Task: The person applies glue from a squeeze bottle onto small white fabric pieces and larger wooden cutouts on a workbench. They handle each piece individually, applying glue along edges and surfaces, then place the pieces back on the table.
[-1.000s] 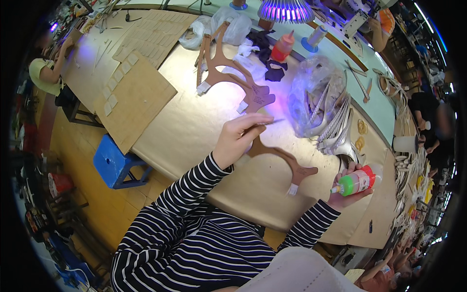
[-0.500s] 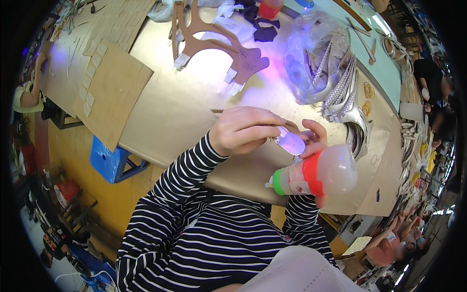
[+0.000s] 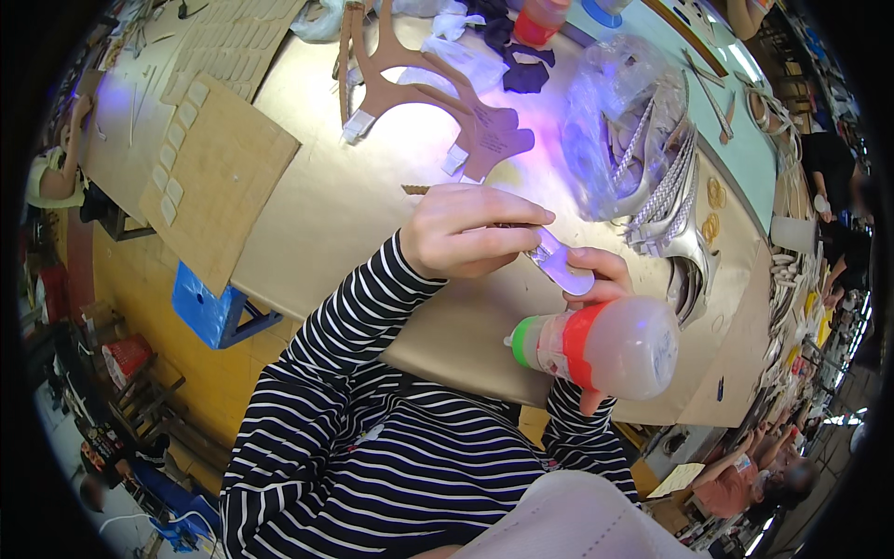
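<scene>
My left hand (image 3: 475,230) is closed in a pinch on one end of a small pale rounded piece (image 3: 564,265), which looks purple under the light. A silvery edge shows on that piece by my fingertips. Fingers of my right hand (image 3: 603,272) pinch the piece's other end. The same hand also holds a squeeze bottle (image 3: 629,347) with a red band and a green cap, lying sideways, its nozzle toward the left. The bottle hides much of my right palm. Both hands are above the near edge of the gold-coloured table (image 3: 345,238).
Brown strap-shaped cutouts (image 3: 410,93) lie at the far middle. Right of them sit a plastic bag (image 3: 610,121) and braided silvery straps (image 3: 663,191). A board (image 3: 219,168) with small pale pieces overhangs the left edge, above a blue stool (image 3: 205,307). Scissors (image 3: 712,98) lie far right.
The pale piece and both hands have shifted slightly. The bottle has tipped a little, its base lower. My right fingers have drawn in against the piece. The view has shifted slightly.
</scene>
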Tool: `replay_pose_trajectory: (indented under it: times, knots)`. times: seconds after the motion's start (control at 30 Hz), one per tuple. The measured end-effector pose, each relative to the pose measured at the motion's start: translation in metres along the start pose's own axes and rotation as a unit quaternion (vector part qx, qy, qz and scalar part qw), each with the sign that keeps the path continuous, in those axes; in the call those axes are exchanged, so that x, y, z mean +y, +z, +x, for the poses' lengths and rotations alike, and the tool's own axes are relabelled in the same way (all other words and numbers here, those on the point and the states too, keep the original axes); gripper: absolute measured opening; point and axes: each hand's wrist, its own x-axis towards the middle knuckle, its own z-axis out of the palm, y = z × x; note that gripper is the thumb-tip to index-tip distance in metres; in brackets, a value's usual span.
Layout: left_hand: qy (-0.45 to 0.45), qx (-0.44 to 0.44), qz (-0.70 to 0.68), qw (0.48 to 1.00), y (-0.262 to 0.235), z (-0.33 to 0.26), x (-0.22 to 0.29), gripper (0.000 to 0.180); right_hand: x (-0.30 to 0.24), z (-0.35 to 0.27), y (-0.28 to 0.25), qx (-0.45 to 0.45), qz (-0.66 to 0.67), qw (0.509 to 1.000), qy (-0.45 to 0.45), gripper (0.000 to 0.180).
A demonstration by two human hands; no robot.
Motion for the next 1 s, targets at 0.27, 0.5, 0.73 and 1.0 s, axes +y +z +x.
replay_pose_trajectory:
  times: [0.27,0.5,0.73,1.0]
  knots:
    - [-0.004,-0.006,0.002,1.000,-0.015,0.009,-0.023,0.025,0.017,0.015,-0.006,-0.032,0.008,0.999,0.041,0.101]
    - [-0.055,0.009,-0.023,0.998,-0.027,-0.002,-0.041,0.026,0.043,0.020,-0.020,-0.031,0.124,0.992,-0.013,0.109]
    - [-0.080,0.027,-0.020,0.996,-0.033,-0.013,-0.048,0.020,0.055,0.013,-0.043,0.083,0.228,0.969,-0.044,0.107]
    - [-0.092,0.034,-0.015,0.995,-0.033,-0.016,-0.049,0.021,0.045,0.007,-0.066,0.235,0.351,0.906,-0.004,0.098]
